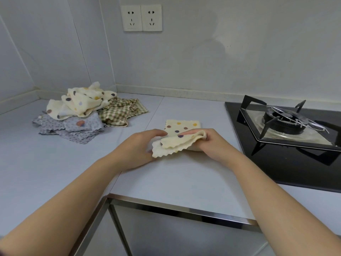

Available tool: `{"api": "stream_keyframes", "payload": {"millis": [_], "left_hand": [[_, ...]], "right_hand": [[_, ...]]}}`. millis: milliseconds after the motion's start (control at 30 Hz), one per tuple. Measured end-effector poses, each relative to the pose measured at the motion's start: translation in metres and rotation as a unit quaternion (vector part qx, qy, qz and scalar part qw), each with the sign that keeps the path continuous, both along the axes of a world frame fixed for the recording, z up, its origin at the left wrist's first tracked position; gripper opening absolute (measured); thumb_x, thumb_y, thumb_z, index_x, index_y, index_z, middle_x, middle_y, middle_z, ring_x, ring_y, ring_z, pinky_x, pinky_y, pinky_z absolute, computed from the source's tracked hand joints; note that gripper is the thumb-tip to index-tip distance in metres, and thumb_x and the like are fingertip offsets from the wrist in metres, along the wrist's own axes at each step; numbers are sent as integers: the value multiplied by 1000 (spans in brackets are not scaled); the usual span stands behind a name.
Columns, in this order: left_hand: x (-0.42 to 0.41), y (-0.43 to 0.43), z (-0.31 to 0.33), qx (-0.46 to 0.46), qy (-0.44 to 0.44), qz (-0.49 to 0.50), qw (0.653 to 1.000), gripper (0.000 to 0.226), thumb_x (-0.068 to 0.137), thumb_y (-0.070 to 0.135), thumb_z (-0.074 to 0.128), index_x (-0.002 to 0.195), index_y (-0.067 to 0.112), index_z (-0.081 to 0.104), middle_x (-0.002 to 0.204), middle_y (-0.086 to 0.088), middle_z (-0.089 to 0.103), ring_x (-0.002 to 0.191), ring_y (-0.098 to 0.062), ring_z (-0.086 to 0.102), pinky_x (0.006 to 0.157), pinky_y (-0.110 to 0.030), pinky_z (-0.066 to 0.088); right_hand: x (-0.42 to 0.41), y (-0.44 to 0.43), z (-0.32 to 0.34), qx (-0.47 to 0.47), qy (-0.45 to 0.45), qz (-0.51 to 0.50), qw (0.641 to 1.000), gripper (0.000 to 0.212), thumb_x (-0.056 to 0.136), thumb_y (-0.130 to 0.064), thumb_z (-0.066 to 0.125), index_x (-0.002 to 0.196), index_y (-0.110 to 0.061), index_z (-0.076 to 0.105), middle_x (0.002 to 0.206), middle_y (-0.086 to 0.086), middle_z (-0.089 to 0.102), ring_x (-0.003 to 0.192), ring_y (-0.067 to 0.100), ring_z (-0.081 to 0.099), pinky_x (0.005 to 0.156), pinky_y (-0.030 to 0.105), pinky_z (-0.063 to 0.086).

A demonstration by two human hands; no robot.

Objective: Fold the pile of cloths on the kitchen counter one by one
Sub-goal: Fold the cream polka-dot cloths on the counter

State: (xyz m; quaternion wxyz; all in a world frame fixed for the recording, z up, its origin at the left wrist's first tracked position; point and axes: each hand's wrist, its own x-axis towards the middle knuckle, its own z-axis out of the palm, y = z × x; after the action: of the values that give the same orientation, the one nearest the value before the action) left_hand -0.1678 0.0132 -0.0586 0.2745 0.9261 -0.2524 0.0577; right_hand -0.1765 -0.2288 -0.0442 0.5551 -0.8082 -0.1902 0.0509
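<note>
A cream cloth with coloured dots lies on the grey counter in front of me, partly folded. My right hand pinches its near right part, lifted and curled over towards the left. My left hand lies at the cloth's left edge, with its fingers on the fabric beside the raised flap. At the back left sits the pile of cloths: a cream dotted one on top, a grey patterned one below it, a green checked one to the right.
A black gas hob with a burner and pan support takes up the counter's right side. Two wall sockets are on the tiled wall behind. The counter's metal-trimmed front edge runs below my forearms.
</note>
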Motion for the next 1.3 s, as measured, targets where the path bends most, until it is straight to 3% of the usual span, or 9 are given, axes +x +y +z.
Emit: {"api": "stream_keyframes", "payload": {"millis": [100, 233, 533, 667, 867, 967, 1033, 1133, 1300], "left_hand": [[-5, -17, -2, -131, 4, -21, 991, 33, 82, 4, 67, 102, 31, 66, 92, 23, 67, 88, 4, 60, 74, -15, 46], [-9, -31, 8, -265, 103, 72, 956, 20, 91, 10, 59, 74, 21, 66, 64, 4, 54, 60, -13, 49, 54, -20, 38], [-7, -41, 14, -165, 217, 236, 933, 32, 101, 28, 37, 84, 7, 55, 73, -9, 56, 51, -21, 50, 46, -23, 39], [-1, -42, 7, -2, 111, 282, 953, 31, 101, 29, 33, 77, 13, 42, 82, -4, 51, 70, -21, 47, 56, -31, 32], [-10, -40, 10, 197, -221, 258, 920, 35, 91, 30, 55, 120, 12, 45, 105, -5, 53, 90, -27, 56, 64, -33, 39], [-16, -45, 11, 133, -161, 82, 975, 47, 88, 55, 43, 119, 21, 55, 113, 1, 56, 103, -22, 55, 77, -33, 37], [-20, -50, 2, 222, -75, -2, 972, 66, 88, 67, 28, 139, 27, 42, 140, 2, 44, 125, -19, 43, 94, -32, 36], [-13, -39, -10, 240, -60, -48, 968, 55, 101, 43, 32, 152, 26, 21, 159, 0, 19, 144, -19, 19, 115, -37, 20], [-9, -30, -8, 166, -236, -55, 956, 24, 88, 25, 55, 111, 19, 60, 100, 4, 66, 87, -23, 62, 69, -29, 39]], "right_hand": [[0, 0, 3, -3, 5, -13, 1000, 29, 95, -3, 53, 104, -22, 73, 107, -21, 69, 103, -17, 56, 85, 4, 41], [7, -4, 1, 24, 57, -126, 990, 22, 94, -25, 59, 98, -5, 69, 98, 8, 73, 86, 19, 68, 79, 36, 52], [16, 12, -9, -174, -41, -223, 958, 27, 95, -24, 50, 75, -8, 57, 63, -1, 51, 64, 22, 50, 49, 27, 33], [20, 29, -13, -295, -76, -225, 925, 26, 96, -29, 46, 88, -10, 61, 75, 2, 58, 77, 26, 56, 59, 32, 39], [15, 24, -9, -373, -169, -288, 866, 29, 96, -33, 48, 123, -23, 50, 107, 1, 62, 99, 27, 59, 72, 32, 38], [21, 15, -11, -303, -211, -253, 894, 38, 92, -7, 44, 126, -20, 54, 122, 0, 59, 112, 23, 54, 90, 36, 41], [25, 7, -12, -300, -196, -212, 909, 55, 84, 6, 41, 130, -20, 55, 134, -1, 55, 125, 21, 48, 103, 37, 35], [25, 0, -15, -336, -166, -121, 919, 70, 82, 11, 38, 139, -27, 48, 154, -5, 35, 144, 17, 27, 116, 41, 20], [24, -2, -19, -337, -125, -54, 932, 60, 90, 0, 40, 140, -33, 46, 161, -6, 15, 150, 15, 4, 120, 48, 5]]}}
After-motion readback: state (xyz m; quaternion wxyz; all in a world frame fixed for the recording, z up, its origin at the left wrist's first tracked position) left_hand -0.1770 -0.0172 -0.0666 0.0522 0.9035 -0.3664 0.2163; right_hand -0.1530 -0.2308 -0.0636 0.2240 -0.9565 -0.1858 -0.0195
